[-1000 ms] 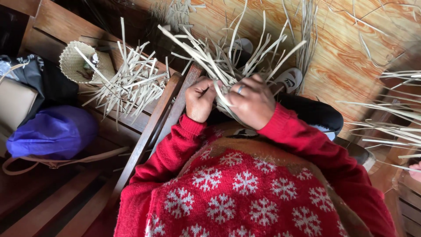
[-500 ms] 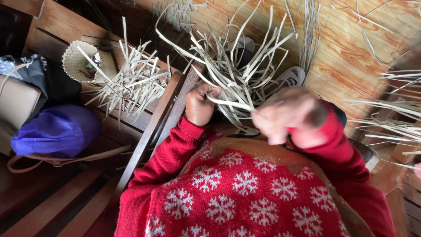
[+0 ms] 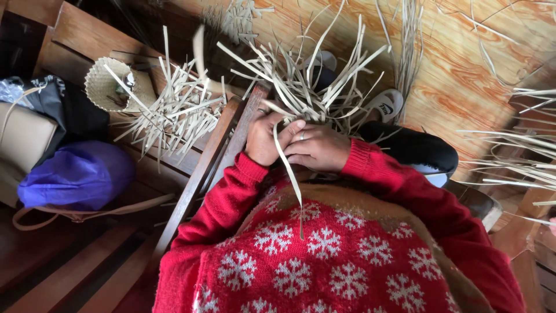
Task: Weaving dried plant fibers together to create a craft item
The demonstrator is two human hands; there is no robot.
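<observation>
A partly woven piece of pale palm strips rests on my lap, with many loose ends fanning upward. My left hand grips the woven edge on the left side. My right hand, wearing a ring, presses against the left one and pinches a single long strip that trails down over my red snowflake sweater. The woven base is mostly hidden behind both hands.
To the left lie another unfinished strip weave and a small woven basket on a wooden bench. A purple bag and a tan bag sit beside it. More strips spread at the right; a white shoe rests on the wood-pattern floor.
My right hand pulled a strip out to the right, then came back to the left hand. The strip now hangs down over my sweater.
</observation>
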